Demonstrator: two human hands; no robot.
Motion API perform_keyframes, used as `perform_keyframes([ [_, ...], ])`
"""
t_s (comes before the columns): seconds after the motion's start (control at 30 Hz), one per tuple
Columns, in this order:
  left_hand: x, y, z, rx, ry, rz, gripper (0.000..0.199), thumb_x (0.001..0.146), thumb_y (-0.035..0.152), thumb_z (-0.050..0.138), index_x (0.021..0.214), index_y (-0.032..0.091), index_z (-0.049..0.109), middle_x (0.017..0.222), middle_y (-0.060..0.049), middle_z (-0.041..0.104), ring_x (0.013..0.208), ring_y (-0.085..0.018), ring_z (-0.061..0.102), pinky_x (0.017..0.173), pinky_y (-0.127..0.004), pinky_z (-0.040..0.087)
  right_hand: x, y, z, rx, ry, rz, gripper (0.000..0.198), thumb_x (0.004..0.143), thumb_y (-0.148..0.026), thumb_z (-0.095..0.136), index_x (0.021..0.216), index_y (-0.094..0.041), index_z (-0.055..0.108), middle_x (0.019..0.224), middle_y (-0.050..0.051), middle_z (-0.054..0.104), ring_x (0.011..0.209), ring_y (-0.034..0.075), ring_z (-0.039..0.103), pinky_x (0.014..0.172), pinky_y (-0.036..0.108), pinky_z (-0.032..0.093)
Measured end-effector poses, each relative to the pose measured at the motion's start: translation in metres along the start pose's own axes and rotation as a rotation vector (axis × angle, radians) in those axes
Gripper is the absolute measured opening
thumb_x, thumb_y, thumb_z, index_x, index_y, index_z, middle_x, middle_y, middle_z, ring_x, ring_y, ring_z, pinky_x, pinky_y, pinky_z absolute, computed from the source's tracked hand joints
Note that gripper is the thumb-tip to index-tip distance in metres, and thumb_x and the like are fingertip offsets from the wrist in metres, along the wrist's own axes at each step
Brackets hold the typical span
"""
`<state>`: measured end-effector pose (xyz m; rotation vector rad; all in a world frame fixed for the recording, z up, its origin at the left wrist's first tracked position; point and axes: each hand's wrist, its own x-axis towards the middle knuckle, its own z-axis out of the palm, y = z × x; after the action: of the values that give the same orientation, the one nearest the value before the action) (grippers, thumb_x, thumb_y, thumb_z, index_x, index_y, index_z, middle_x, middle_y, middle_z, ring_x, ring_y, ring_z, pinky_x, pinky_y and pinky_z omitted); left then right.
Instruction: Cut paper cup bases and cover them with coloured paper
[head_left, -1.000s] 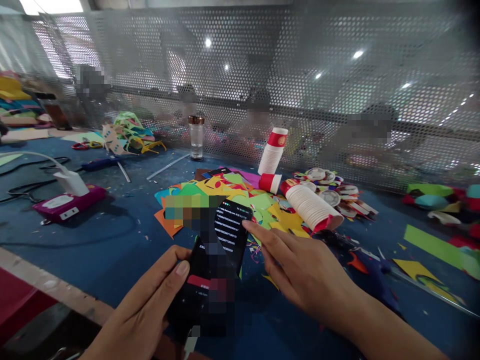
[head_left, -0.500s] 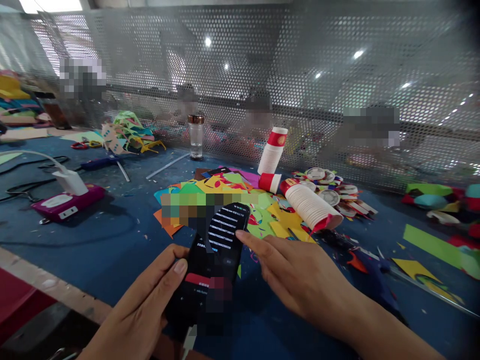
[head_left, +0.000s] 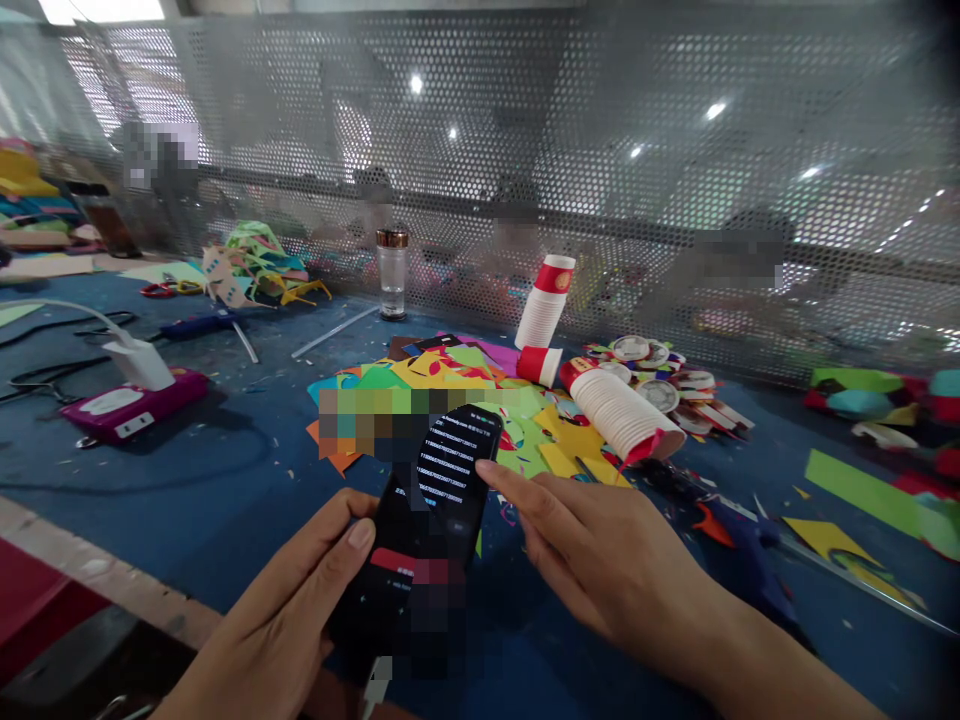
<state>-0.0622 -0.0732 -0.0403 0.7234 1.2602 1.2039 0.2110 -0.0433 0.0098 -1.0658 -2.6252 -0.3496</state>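
Observation:
A black smartphone point(head_left: 431, 490) is tilted up over the blue table, its dark screen lit with lines of numbers and a red button. My left hand point(head_left: 315, 570) grips its left edge, thumb along the front. A white cable point(head_left: 376, 680) reaches the phone's lower end. My right hand point(head_left: 592, 560) holds nothing; its index finger points at the right side of the screen, at or just over the glass, while the other fingers bend loosely beneath. Blurred blocks cover part of the phone. Behind it lies a pile of coloured paper pieces point(head_left: 420, 372).
Stacked paper cups point(head_left: 626, 408) lie to the right, with another leaning stack point(head_left: 541, 310) behind. A blue glue gun point(head_left: 754, 560) rests beside my right forearm. At left sits a purple power strip point(head_left: 135, 405). A glass bottle point(head_left: 392, 275) stands before the perforated metal panel point(head_left: 465, 130).
The list of numbers on the phone screen has scrolled and shows different lines. Both hands and the phone stay in nearly the same place.

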Motion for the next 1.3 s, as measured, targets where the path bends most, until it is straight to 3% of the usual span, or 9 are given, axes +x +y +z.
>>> perform_keyframes([
  [0.13, 0.004, -0.006, -0.006, 0.001, -0.034, 0.054, 0.036, 0.078, 0.032, 0.078, 0.113, 0.027, 0.073, 0.141, -0.003, 0.062, 0.139, -0.028, 0.047, 0.093, -0.025, 0.06, 0.0, 0.001, 0.001, 0.004, -0.022, -0.022, 0.053, 0.097, -0.013, 0.041, 0.149, -0.014, 0.031, 0.093, 0.007, 0.069, 0.073, 0.023, 0.067, 0.056, 0.034, 0.049],
  [0.3, 0.008, -0.007, -0.01, 0.039, -0.091, 0.13, 0.029, 0.07, 0.022, 0.081, 0.098, 0.026, 0.076, 0.134, -0.004, 0.067, 0.14, -0.03, 0.046, 0.101, -0.026, 0.055, 0.0, 0.005, 0.004, -0.024, 0.018, 0.033, 0.053, 0.098, -0.015, 0.04, 0.151, -0.017, 0.031, 0.093, 0.007, 0.069, 0.073, 0.023, 0.068, 0.057, 0.035, 0.049],
  [0.4, 0.009, -0.008, -0.011, 0.016, -0.092, 0.121, 0.029, 0.075, 0.023, 0.077, 0.103, 0.028, 0.075, 0.129, -0.003, 0.069, 0.136, -0.03, 0.051, 0.099, -0.029, 0.057, -0.001, 0.006, 0.004, -0.014, 0.053, 0.046, 0.052, 0.099, -0.015, 0.04, 0.15, -0.016, 0.032, 0.094, 0.007, 0.07, 0.073, 0.023, 0.068, 0.057, 0.034, 0.049],
  [0.53, 0.005, -0.005, -0.005, 0.025, -0.069, 0.146, 0.033, 0.07, 0.026, 0.082, 0.103, 0.028, 0.076, 0.132, -0.002, 0.068, 0.139, -0.028, 0.048, 0.099, -0.023, 0.055, -0.001, 0.003, 0.003, -0.008, 0.06, 0.011, 0.051, 0.099, -0.015, 0.04, 0.149, -0.014, 0.032, 0.09, 0.006, 0.069, 0.07, 0.022, 0.066, 0.054, 0.034, 0.047],
  [0.73, -0.001, 0.007, 0.009, 0.066, -0.074, 0.093, 0.036, 0.075, 0.035, 0.079, 0.11, 0.026, 0.074, 0.129, -0.006, 0.069, 0.128, -0.029, 0.059, 0.096, -0.028, 0.058, 0.001, -0.001, 0.002, 0.016, 0.009, -0.05, 0.049, 0.098, -0.014, 0.04, 0.147, -0.013, 0.036, 0.086, 0.005, 0.068, 0.065, 0.02, 0.063, 0.052, 0.032, 0.046],
  [0.93, -0.002, 0.007, 0.01, 0.068, -0.023, 0.05, 0.042, 0.071, 0.039, 0.081, 0.11, 0.025, 0.074, 0.117, -0.006, 0.075, 0.125, -0.032, 0.061, 0.088, -0.03, 0.062, 0.0, 0.005, 0.005, -0.014, 0.046, 0.039, 0.052, 0.098, -0.014, 0.041, 0.149, -0.014, 0.033, 0.093, 0.007, 0.071, 0.071, 0.023, 0.068, 0.057, 0.034, 0.05],
  [1.03, -0.002, 0.007, 0.009, 0.065, 0.004, 0.022, 0.042, 0.073, 0.037, 0.081, 0.112, 0.025, 0.073, 0.12, -0.005, 0.074, 0.122, -0.03, 0.063, 0.083, -0.027, 0.063, -0.001, 0.006, 0.004, -0.003, 0.076, 0.061, 0.051, 0.098, -0.014, 0.041, 0.149, -0.015, 0.034, 0.098, 0.009, 0.072, 0.074, 0.023, 0.069, 0.059, 0.035, 0.052],
  [1.3, 0.0, 0.008, 0.005, 0.06, -0.039, 0.002, 0.037, 0.076, 0.037, 0.079, 0.111, 0.026, 0.073, 0.127, -0.004, 0.071, 0.127, -0.028, 0.06, 0.086, -0.024, 0.062, 0.001, -0.001, 0.0, 0.0, 0.061, -0.006, 0.051, 0.098, -0.012, 0.041, 0.148, -0.015, 0.032, 0.087, 0.005, 0.069, 0.068, 0.02, 0.065, 0.054, 0.031, 0.046],
])
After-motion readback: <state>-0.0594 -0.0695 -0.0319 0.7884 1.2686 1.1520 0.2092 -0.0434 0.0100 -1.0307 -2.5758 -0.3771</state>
